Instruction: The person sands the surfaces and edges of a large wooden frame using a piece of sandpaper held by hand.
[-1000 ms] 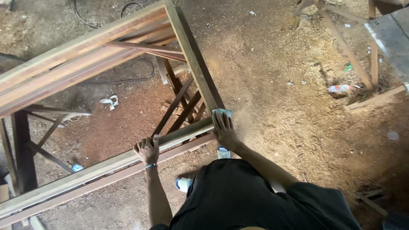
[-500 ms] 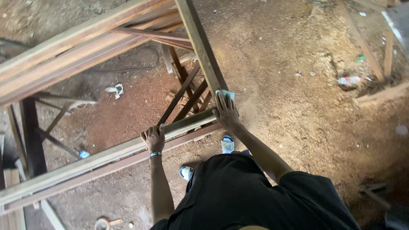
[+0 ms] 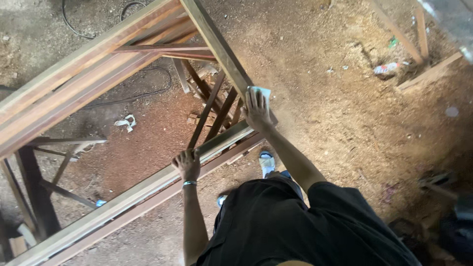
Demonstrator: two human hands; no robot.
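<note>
Little has been shifted since the earlier frame: the pale cloth [image 3: 260,92] is kept pressed flat under the open right hand [image 3: 256,108] at the corner of the wooden frame [image 3: 148,189]. The frame's near rail is clasped in a closed grip by the left hand [image 3: 187,165]. The frame is judged heavy and stiff, best held by its rails; sawdust floor [image 3: 345,118] lies beneath it.

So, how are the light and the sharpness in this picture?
Head view: soft daylight, brightest on the sawdust floor at right; the left corners are dim. No glare. The wooden frame, left hand and right hand on the pale sheet look fairly sharp.
</note>
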